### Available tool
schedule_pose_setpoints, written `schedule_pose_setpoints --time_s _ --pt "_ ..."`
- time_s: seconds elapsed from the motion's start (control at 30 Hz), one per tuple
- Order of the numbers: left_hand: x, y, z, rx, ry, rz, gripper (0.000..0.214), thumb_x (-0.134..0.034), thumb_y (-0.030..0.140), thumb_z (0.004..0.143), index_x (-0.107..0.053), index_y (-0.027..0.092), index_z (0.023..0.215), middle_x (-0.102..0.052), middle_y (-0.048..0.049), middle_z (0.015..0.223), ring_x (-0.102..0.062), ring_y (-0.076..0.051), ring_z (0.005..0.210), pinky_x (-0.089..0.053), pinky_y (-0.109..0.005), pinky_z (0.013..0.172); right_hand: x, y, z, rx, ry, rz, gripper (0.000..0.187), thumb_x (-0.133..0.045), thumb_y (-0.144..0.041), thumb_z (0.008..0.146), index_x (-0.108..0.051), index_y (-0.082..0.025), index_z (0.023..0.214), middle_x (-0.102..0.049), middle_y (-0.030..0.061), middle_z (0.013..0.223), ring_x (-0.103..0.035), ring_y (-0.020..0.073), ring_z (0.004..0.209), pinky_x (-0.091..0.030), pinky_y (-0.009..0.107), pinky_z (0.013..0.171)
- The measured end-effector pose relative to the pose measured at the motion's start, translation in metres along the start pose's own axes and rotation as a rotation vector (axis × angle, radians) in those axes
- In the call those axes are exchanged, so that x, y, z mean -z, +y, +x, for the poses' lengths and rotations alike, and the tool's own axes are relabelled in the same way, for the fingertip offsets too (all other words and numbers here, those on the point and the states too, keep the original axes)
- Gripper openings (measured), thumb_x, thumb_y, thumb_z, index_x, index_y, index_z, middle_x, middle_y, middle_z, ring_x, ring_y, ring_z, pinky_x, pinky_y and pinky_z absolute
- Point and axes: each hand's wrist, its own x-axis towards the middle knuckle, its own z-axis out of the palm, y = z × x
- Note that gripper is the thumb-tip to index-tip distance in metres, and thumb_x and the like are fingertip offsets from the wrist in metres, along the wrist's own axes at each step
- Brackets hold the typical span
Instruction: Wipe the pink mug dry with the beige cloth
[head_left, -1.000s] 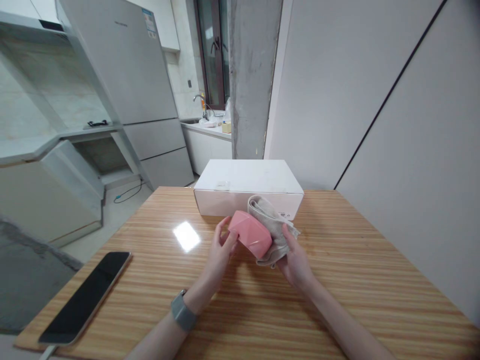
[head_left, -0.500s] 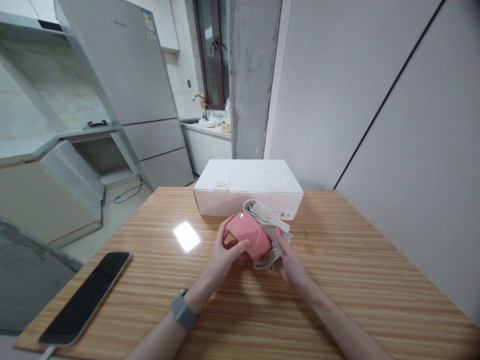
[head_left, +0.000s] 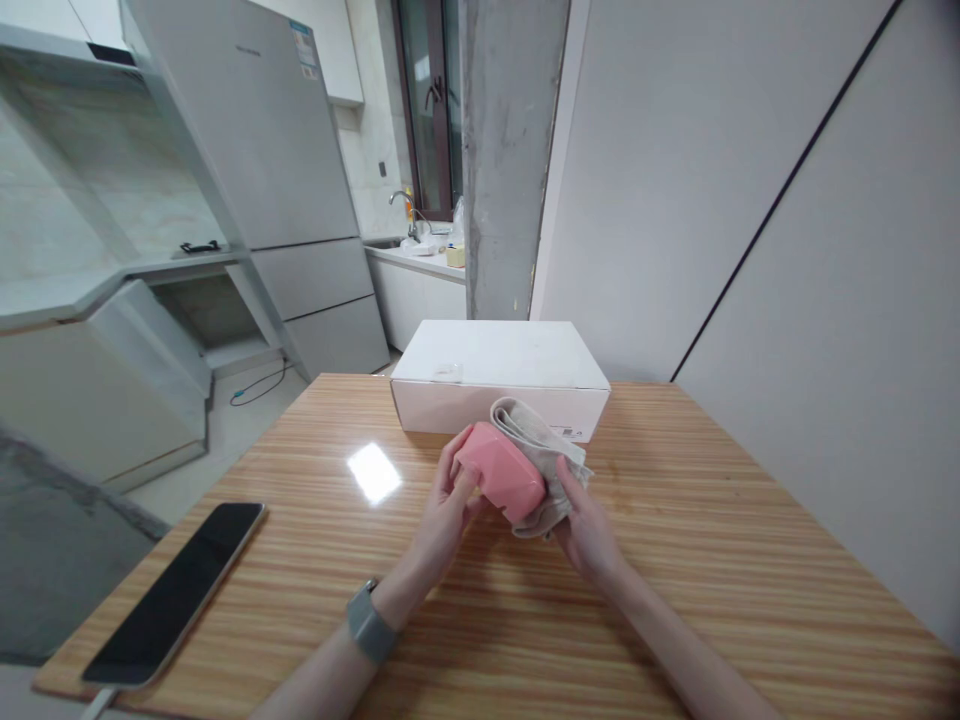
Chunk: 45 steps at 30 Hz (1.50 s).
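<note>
A glossy pink faceted container (head_left: 508, 470) is tilted above the table in front of the white box. My left hand (head_left: 448, 505) is closed around its left end, the thumb on the near side and the fingers partly hidden behind. Against its right side lies a folded light-grey cloth (head_left: 551, 470), in loose layers with a frayed edge. My right hand (head_left: 589, 530) grips this cloth, thumb on top and other fingers underneath, mostly out of sight. Cloth and container touch.
A closed white box (head_left: 501, 355) stands at the far edge of the wood-grain table (head_left: 720, 560). On the left lies a dark-screened phone (head_left: 176, 590) with a white cable (head_left: 99, 703). A pale wall panel (head_left: 825, 330) runs along the right side.
My left thumb has shifted down and left on the pink container, which has turned slightly. The right hand still holds the cloth against it. The camera view has shifted a little.
</note>
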Motion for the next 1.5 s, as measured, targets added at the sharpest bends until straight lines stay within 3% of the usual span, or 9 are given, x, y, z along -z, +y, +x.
schedule_pose_setpoints --time_s 0.17,0.3,0.57,0.7,0.87,1.0,1.23,1.37,1.5 --pt "0.003 -0.002 0.002 0.106 0.004 -0.053 0.045 -0.069 0.038 0.079 -0.055 0.020 0.119 -0.061 -0.0095 0.117 -0.063 -0.018 0.095 -0.052 -0.028 0.081 0.003 0.003 0.001 0.079 -0.040 -0.028 0.043 -0.071 -0.054 0.072 -0.072 -0.023 0.102 -0.071 0.0026 0.115 -0.055 0.0261 0.123 -0.038 0.041 0.109" --pt "0.004 -0.001 0.000 0.201 -0.099 0.016 0.047 -0.063 0.045 0.082 -0.047 0.026 0.122 -0.062 -0.0084 0.112 -0.068 -0.021 0.081 -0.057 -0.036 0.067 0.009 0.006 0.003 0.057 -0.001 -0.101 0.043 -0.068 -0.055 0.074 -0.071 -0.023 0.102 -0.072 0.0027 0.113 -0.054 0.0261 0.124 -0.039 0.042 0.108" --pt "0.001 0.000 -0.002 -0.073 -0.014 0.244 0.072 -0.079 0.025 0.066 -0.043 0.028 0.128 -0.048 -0.0093 0.134 -0.061 -0.023 0.101 -0.055 -0.032 0.079 0.000 0.001 -0.002 0.030 0.015 -0.046 0.041 -0.072 -0.052 0.072 -0.072 -0.019 0.097 -0.074 0.0045 0.109 -0.054 0.0246 0.124 -0.044 0.035 0.105" --pt "0.000 0.003 -0.002 -0.083 -0.036 0.225 0.087 -0.084 0.024 0.058 -0.040 0.029 0.134 -0.051 -0.0097 0.133 -0.059 -0.025 0.107 -0.052 -0.031 0.083 -0.005 -0.003 -0.004 0.069 -0.019 -0.011 0.035 -0.071 -0.049 0.074 -0.073 -0.021 0.096 -0.073 0.0036 0.110 -0.055 0.0241 0.122 -0.045 0.035 0.103" --pt "-0.001 0.005 -0.002 0.040 -0.036 0.048 0.064 -0.066 0.045 0.079 -0.041 0.030 0.137 -0.051 -0.0110 0.134 -0.062 -0.023 0.101 -0.054 -0.033 0.076 -0.003 -0.003 -0.003 0.056 -0.011 -0.007 0.036 -0.071 -0.050 0.073 -0.073 -0.023 0.096 -0.074 0.0024 0.108 -0.062 0.0253 0.114 -0.050 0.038 0.097" --pt "0.000 0.003 -0.001 0.093 0.004 -0.014 0.062 -0.071 0.039 0.078 -0.045 0.029 0.133 -0.053 -0.0104 0.131 -0.064 -0.021 0.097 -0.056 -0.033 0.074 -0.002 -0.002 -0.003 0.037 -0.031 -0.016 0.038 -0.071 -0.051 0.072 -0.072 -0.022 0.096 -0.074 0.0030 0.109 -0.062 0.0260 0.114 -0.052 0.038 0.095" --pt "0.004 0.007 -0.001 0.278 -0.172 -0.021 0.049 -0.062 0.047 0.083 -0.042 0.029 0.124 -0.059 -0.0098 0.122 -0.069 -0.023 0.084 -0.057 -0.041 0.072 -0.002 0.000 -0.005 0.004 0.002 -0.062 0.043 -0.075 -0.055 0.067 -0.072 -0.024 0.097 -0.076 0.0016 0.100 -0.059 0.0231 0.118 -0.051 0.034 0.097" --pt "0.002 0.009 0.000 0.213 -0.109 0.039 0.052 -0.065 0.046 0.080 -0.043 0.028 0.123 -0.060 -0.0089 0.116 -0.069 -0.022 0.078 -0.058 -0.038 0.065 -0.004 -0.001 -0.006 0.011 -0.027 -0.046 0.041 -0.075 -0.054 0.068 -0.072 -0.024 0.095 -0.076 0.0024 0.100 -0.062 0.0245 0.114 -0.052 0.036 0.095" --pt "0.001 0.006 0.003 0.065 0.006 0.152 0.071 -0.078 0.037 0.067 -0.046 0.025 0.130 -0.055 -0.0131 0.127 -0.064 -0.028 0.099 -0.057 -0.036 0.069 -0.004 -0.001 -0.005 0.040 -0.003 -0.015 0.036 -0.076 -0.051 0.068 -0.073 -0.023 0.091 -0.076 0.0018 0.103 -0.060 0.0237 0.117 -0.049 0.035 0.100"
